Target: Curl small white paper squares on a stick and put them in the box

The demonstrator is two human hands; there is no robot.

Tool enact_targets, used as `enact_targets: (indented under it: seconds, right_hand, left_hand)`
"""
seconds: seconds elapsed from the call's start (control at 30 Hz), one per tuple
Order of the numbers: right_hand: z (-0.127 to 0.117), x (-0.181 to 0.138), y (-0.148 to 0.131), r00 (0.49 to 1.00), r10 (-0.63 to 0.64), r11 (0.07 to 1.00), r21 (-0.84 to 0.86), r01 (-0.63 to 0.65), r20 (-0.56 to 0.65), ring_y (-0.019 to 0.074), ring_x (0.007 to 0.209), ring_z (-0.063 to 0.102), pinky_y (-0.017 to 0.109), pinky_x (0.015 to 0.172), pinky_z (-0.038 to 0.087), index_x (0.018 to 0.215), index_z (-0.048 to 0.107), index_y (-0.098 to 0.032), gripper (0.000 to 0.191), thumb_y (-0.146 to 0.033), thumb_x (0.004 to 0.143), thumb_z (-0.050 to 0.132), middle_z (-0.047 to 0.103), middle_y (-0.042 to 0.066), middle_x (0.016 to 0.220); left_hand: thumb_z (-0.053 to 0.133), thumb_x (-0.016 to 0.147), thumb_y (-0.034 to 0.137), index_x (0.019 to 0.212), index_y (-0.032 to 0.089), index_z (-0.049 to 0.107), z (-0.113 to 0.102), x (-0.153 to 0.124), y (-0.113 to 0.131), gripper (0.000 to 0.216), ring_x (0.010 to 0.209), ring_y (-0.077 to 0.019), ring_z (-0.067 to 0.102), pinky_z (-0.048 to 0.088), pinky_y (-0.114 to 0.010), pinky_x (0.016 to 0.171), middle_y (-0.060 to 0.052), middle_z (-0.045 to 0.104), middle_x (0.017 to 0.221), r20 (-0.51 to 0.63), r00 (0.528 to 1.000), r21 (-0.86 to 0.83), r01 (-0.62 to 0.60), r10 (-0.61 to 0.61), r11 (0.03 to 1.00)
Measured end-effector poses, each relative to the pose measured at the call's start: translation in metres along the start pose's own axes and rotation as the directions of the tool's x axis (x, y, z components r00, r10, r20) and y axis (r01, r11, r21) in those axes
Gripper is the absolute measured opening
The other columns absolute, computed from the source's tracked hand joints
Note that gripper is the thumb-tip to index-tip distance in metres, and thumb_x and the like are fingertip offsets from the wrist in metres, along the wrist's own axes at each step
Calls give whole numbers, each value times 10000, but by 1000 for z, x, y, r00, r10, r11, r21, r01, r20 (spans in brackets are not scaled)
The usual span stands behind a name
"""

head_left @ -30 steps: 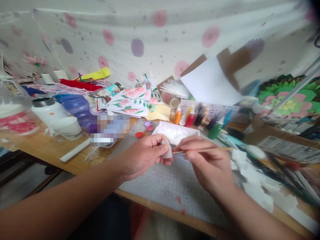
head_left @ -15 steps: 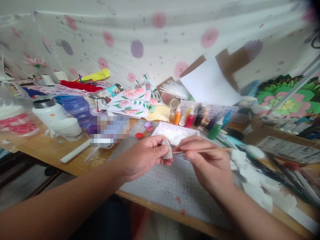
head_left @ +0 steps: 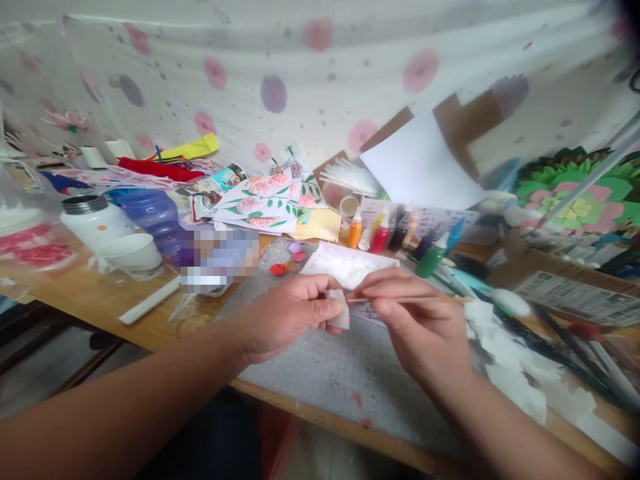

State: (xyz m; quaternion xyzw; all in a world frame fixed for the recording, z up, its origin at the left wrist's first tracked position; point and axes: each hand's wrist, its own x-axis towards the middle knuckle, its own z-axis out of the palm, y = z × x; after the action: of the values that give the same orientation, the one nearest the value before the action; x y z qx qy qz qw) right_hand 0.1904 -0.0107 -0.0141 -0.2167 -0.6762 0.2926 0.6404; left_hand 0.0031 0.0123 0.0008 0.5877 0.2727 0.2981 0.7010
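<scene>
One thin stick (head_left: pixel 413 300) lies nearly level, pinched in your right hand (head_left: pixel 427 327), its left end pointing at the white paper (head_left: pixel 343 315). Your left hand (head_left: pixel 293 313) pinches that paper between thumb and fingers, long axis near upright, above the grey mat (head_left: pixel 325 383); whether they touch is unclear.
</scene>
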Motion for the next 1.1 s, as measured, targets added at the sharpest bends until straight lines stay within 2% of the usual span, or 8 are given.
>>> enact_targets:
  seconds: [0.27, 0.63, 0.9, 1.1]
  right_hand:
    - [0, 3, -5, 1000, -16, 997, -70, 17, 26, 156, 890, 680, 322, 816, 549, 960, 750, -276, 271, -60, 818, 669, 749, 5, 878]
    - [2, 8, -10, 999, -40, 978, -202, 42, 13, 175, 798, 702, 317, 728, 589, 859, 769, -234, 195, -71, 787, 690, 761, 36, 793]
    - [1, 7, -10, 999, -44, 990, -132, 45, 11, 188, 808, 704, 350, 735, 590, 885, 764, -246, 225, -61, 784, 684, 770, 34, 795]
    - [2, 9, -12, 997, -64, 980, -188, 71, 41, 174, 806, 704, 315, 729, 591, 880, 760, -231, 211, -58, 780, 692, 765, 37, 794]
  left_hand:
    - [616, 844, 289, 780, 149, 551, -1, 0, 0, 168, 747, -140, 492, 353, -292, 727, -20, 597, 762, -19, 1000, 65, 12, -11, 998]
    - [627, 842, 302, 796, 155, 592, -2, 0, -1, 158, 766, -146, 506, 373, -295, 761, 0, 570, 773, -28, 999, 104, 22, -19, 994]
    - [618, 850, 289, 796, 157, 594, -3, -2, 0, 145, 754, -145, 498, 370, -290, 753, -6, 588, 770, -34, 999, 112, 41, -37, 993]
    - [621, 840, 275, 784, 156, 584, -4, -1, 0, 137, 755, -145, 499, 363, -292, 758, 0, 577, 763, -34, 999, 108, 39, -36, 993]
